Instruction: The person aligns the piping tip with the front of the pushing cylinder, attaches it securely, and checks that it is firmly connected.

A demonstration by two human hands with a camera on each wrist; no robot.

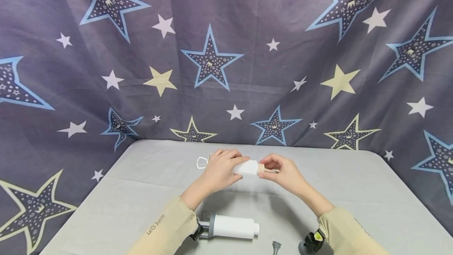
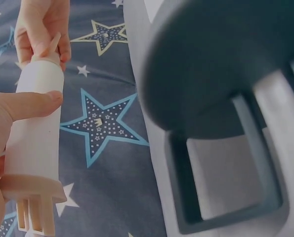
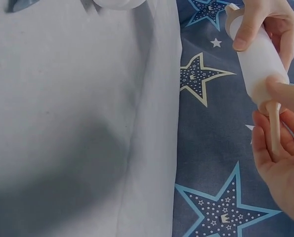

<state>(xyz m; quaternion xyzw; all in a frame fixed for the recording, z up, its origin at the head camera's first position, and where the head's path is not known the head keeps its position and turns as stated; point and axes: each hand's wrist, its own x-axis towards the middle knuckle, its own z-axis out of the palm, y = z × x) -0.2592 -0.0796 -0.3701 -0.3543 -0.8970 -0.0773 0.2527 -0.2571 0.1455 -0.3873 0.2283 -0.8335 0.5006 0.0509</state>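
Note:
My left hand [image 1: 221,168] grips the barrel of a white syringe-like tube [image 1: 246,167] held above the table. In the left wrist view its thumb lies across the barrel, just above a beige flange [image 2: 33,185]. A pale loop handle [image 1: 202,163] sticks out past the left hand. At the other end, my right hand [image 1: 284,174] pinches the beige end cap [image 1: 261,169] between thumb and fingers. From that cap a thin beige nozzle [image 3: 274,129] runs along the right palm.
A second white syringe-like tube [image 1: 233,226] with a dark grey flange and handle lies on the grey table [image 1: 141,192], near the left sleeve. A small grey nozzle [image 1: 276,246] lies near the front edge. Behind the table hangs a star-patterned curtain [image 1: 247,101].

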